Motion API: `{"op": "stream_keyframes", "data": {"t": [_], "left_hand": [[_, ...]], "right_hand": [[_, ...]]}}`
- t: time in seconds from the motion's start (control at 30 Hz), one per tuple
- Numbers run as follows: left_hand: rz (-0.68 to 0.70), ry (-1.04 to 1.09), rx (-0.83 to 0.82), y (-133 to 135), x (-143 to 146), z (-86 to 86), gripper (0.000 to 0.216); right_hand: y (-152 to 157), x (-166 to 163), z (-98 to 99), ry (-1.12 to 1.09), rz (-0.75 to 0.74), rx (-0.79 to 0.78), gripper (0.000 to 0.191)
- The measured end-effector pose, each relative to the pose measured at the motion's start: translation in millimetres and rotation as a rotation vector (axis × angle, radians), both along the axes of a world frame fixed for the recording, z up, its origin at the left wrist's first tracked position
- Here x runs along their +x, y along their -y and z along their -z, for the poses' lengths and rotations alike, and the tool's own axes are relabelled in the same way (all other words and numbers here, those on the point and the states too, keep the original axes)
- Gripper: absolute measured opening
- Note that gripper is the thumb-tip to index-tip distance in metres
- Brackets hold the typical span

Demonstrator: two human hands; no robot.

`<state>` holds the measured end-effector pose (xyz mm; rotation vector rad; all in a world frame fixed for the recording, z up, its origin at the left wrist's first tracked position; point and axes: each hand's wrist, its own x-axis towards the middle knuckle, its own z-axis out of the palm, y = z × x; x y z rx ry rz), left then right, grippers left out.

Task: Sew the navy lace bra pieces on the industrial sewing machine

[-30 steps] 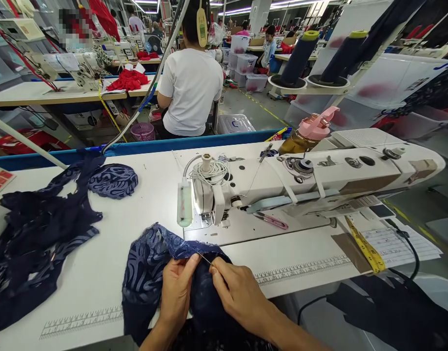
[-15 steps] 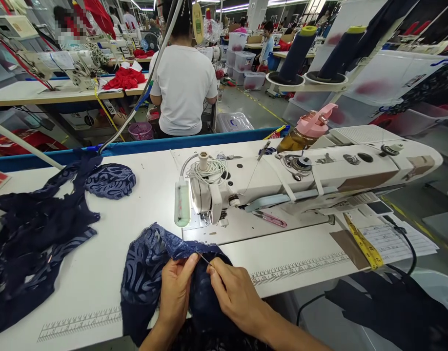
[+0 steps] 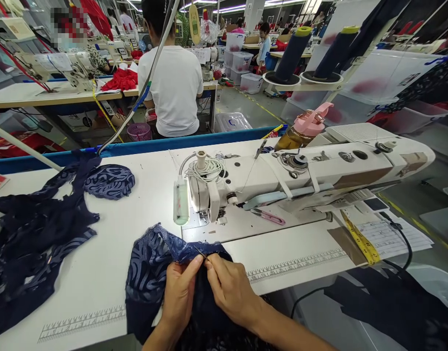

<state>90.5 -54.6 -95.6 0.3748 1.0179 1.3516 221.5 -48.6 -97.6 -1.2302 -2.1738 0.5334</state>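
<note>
The navy fabric (image 3: 145, 261) is bunched — swirl-patterned, its upper edge seemingly lace.

Ceiling tubes (image 3: 277, 3) glow overhead, glare whitening the tabletop (image 3: 154, 195).

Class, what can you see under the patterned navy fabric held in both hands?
The white tabletop extends under the patterned navy fabric, and a printed ruler scale runs up to its left edge. Any markings directly beneath cannot be seen, because the fabric covers that area.
</note>
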Motion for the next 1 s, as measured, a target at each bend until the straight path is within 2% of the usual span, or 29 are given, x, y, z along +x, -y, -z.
{"op": "stream_keyframes", "data": {"t": [0.23,0.33,0.4,0.47,0.53,0.57,0.6,0.63,0.7,0.77,0.83,1.0], "left_hand": [[-0.032,-0.195,-0.003,-2.2,8.2,-7.9,0.028],[0.087,-0.377,0.002,7.7,6.0,-9.6,0.023],[0.136,-0.640,0.108,18.3,-1.5,-8.9,0.020],[-0.019,-1.026,0.329,25.4,-14.2,-9.0,0.011],[-0.240,-1.382,0.535,22.4,-29.5,-11.8,0.030],[-0.266,-1.503,0.601,16.7,-36.9,-14.4,0.043],[-0.187,-1.565,0.651,8.9,-43.3,-17.6,0.052],[-0.040,-1.564,0.690,-0.2,-48.5,-21.0,0.055],[0.297,-1.429,0.743,-17.7,-54.1,-27.8,0.045],[0.492,-1.259,0.738,-29.2,-53.4,-33.4,0.025],[0.525,-1.166,0.700,-32.6,-48.6,-36.8,0.008],[0.504,-1.151,0.623,-22.0,-39.8,-35.1,0.004]], "right_hand": [[-1.7,0.8,2.4,-0.039,0.102,0.121,0.020],[-3.8,6.3,-1.4,-0.044,0.096,0.161,0.020],[-5.8,10.9,-5.9,-0.051,0.065,0.160,0.019],[-7.6,14.1,-10.8,-0.068,0.027,0.148,0.018],[-8.4,14.6,-15.2,-0.073,-0.013,0.141,0.019],[-8.3,13.7,-17.0,-0.070,-0.031,0.143,0.020],[-8.0,12.2,-18.6,-0.066,-0.045,0.145,0.021],[-7.4,10.3,-20.1,-0.060,-0.058,0.148,0.021],[-5.9,6.9,-23.1,-0.050,-0.076,0.158,0.022],[-4.7,5.6,-25.6,-0.034,-0.086,0.168,0.023],[-4.0,7.4,-25.7,0.001,-0.059,0.198,0.023],[-2.3,18.7,-14.7,0.083,0.109,0.350,0.015]]}}
